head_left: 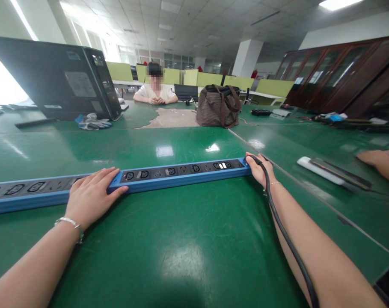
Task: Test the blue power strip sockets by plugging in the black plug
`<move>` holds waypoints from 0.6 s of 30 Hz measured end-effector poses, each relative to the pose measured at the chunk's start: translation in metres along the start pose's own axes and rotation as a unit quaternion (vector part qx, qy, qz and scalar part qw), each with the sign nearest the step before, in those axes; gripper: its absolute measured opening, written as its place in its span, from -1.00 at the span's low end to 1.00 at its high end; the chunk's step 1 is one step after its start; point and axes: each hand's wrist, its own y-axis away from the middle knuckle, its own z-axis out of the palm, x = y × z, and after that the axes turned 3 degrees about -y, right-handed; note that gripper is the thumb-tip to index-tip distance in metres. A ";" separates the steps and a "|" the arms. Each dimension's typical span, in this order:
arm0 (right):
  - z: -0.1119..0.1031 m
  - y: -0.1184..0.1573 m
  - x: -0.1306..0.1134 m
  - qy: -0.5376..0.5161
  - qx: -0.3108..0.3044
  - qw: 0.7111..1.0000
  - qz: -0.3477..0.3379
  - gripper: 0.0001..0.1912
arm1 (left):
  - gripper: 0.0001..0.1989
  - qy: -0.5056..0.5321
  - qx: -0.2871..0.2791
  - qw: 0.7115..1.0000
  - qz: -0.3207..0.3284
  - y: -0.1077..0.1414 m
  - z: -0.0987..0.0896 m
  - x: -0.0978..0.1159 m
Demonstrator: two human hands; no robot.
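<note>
A long blue power strip (183,175) with black sockets lies across the green table, running out of view at the left. My left hand (93,192) lies over its middle, fingers across the top and thumb along the near side. At the strip's right end, my right hand (259,170) is closed around the end; some of its fingers are hidden. A black cable (277,218) leaves that end, passes over my right hand and runs down along the forearm.
A black computer case (69,81) stands at the back left, with gloves (93,122) before it. A brown bag (218,105) stands at the back. Another person (155,87) sits opposite. On the right are a white bar-shaped object (321,170) and a co-worker's hand (372,158).
</note>
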 end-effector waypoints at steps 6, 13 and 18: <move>0.003 0.005 -0.002 0.042 -0.011 0.999 -0.007 -0.55 | -0.33 0.000 0.002 1.000 0.001 0.000 0.001 -0.001; -0.001 0.007 -0.007 0.052 -0.030 0.998 0.024 -0.59 | -0.33 -0.002 0.004 1.000 0.002 0.000 0.002 -0.001; 0.002 0.009 -0.017 0.031 -0.023 0.998 0.059 -0.63 | -0.33 -0.002 0.003 1.000 0.001 0.000 0.002 0.000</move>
